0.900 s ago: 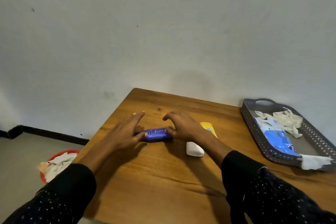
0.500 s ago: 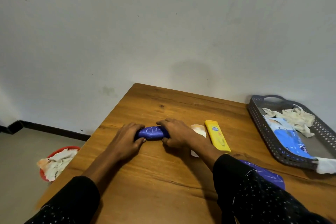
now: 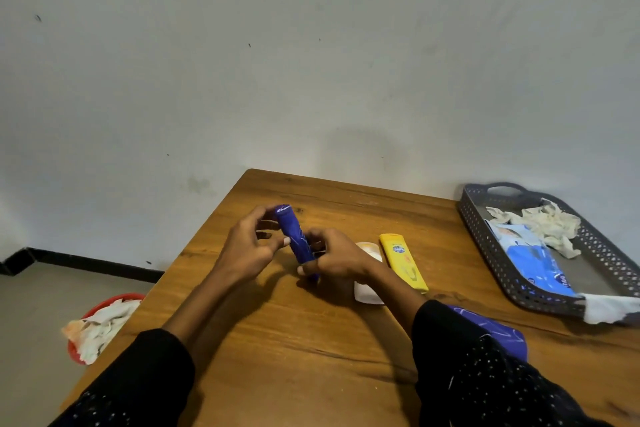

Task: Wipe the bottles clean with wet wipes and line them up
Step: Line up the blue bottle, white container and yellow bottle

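Labels on bottles, wipes pack — all illegible.

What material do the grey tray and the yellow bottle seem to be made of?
The grey tray looks like moulded plastic with a matte finish: its walls carry a regular pattern of small holes, and a handle is cut out. The yellow bottle seems to be smooth, slightly glossy plastic with a printed label, though the look cannot confirm it.

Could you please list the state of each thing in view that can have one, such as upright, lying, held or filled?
Blue bottle: tilted near upright, held by both hands.
Left hand: gripping its upper part.
Right hand: gripping its lower part.
Yellow bottle: lying flat on the table.
White bottle: lying, partly hidden.
Grey tray: holds a wipes pack and crumpled wipes.
Red bin: filled with used wipes.
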